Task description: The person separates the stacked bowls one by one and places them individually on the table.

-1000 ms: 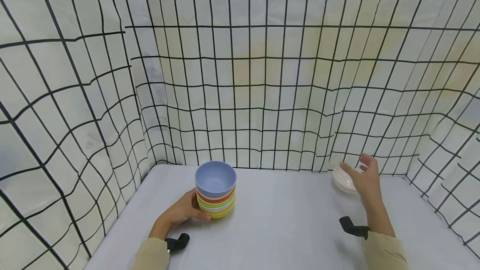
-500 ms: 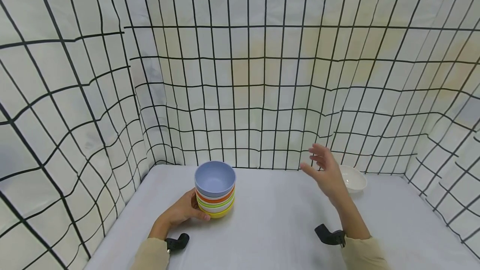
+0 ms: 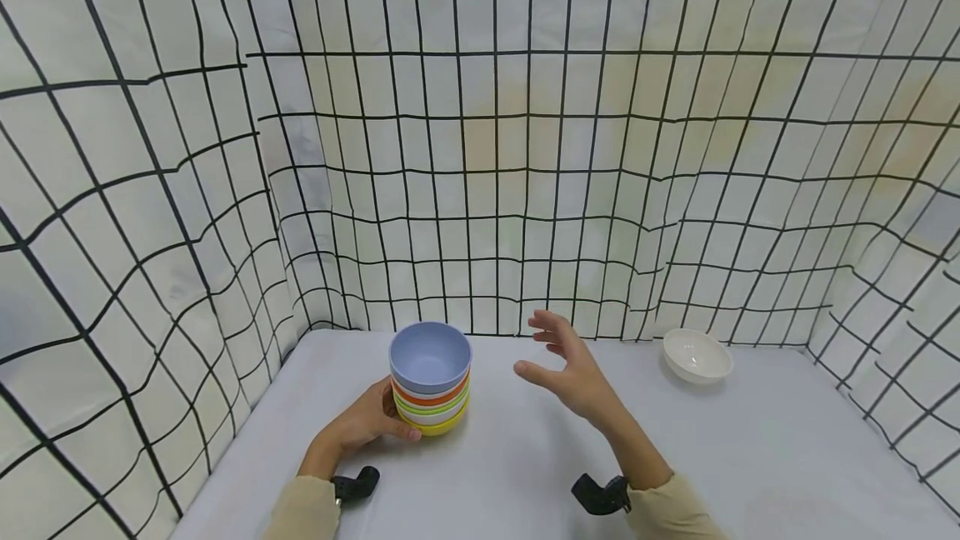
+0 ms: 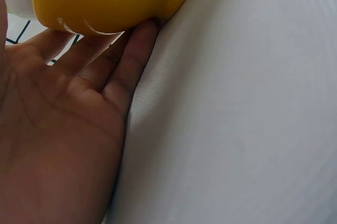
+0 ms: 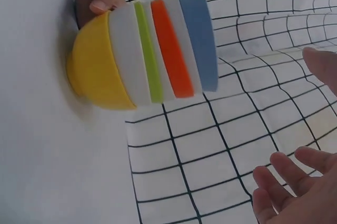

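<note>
A stack of nested bowls [image 3: 430, 373] stands upright on the white table, blue on top, with white, orange and green rims below and a yellow bowl [image 4: 105, 0] at the bottom. My left hand [image 3: 366, 423] grips the stack low on its left side, thumb at the front and fingers around behind. In the left wrist view those fingers lie against the yellow bowl, close to the tabletop. My right hand [image 3: 573, 369] is in the air to the right of the stack, holding nothing, fingers and thumb spread apart. In the right wrist view the whole stack [image 5: 142, 56] faces its fingers.
A single white bowl [image 3: 696, 357] sits at the back right of the white table [image 3: 750, 457]. Behind and beside the table rise white walls with a black grid [image 3: 495, 190]. A black wrist device [image 3: 600, 494] is worn on each forearm.
My right hand has moved left from over the white bowl toward the stack, leaving that bowl in full view. The left hand and the stack have stayed in place.
</note>
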Available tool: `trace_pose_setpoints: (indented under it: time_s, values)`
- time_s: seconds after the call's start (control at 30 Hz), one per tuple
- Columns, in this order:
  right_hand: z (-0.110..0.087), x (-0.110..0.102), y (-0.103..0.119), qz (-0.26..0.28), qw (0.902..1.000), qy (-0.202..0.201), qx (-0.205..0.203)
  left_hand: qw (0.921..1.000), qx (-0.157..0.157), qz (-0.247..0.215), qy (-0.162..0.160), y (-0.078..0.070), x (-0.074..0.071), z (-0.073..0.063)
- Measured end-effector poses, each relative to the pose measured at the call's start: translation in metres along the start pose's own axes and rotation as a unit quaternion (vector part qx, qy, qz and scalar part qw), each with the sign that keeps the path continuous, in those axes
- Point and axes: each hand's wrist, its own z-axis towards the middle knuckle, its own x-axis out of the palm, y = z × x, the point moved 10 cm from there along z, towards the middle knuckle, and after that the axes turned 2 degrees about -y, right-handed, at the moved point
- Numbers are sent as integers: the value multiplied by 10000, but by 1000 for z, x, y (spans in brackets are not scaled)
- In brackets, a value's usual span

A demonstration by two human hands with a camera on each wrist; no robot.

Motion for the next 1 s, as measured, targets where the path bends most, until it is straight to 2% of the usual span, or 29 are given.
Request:
trace_pose_setpoints:
  time_s: [0.27,0.5,0.73,1.0]
  values:
    - [9,60,-4,342,9980,509,133,10000,27,27,15,1,0,1]
    - [18,97,-4,564,9941,906,210,9999,57,147,-6,0,-1,0]
    - [26,119,-10,733,9909,1075,354,9998,107,177,7,-2,0,0]
    - [32,131,-12,1115,9868,1073,478,9998,49,191,-23,-2,0,-2]
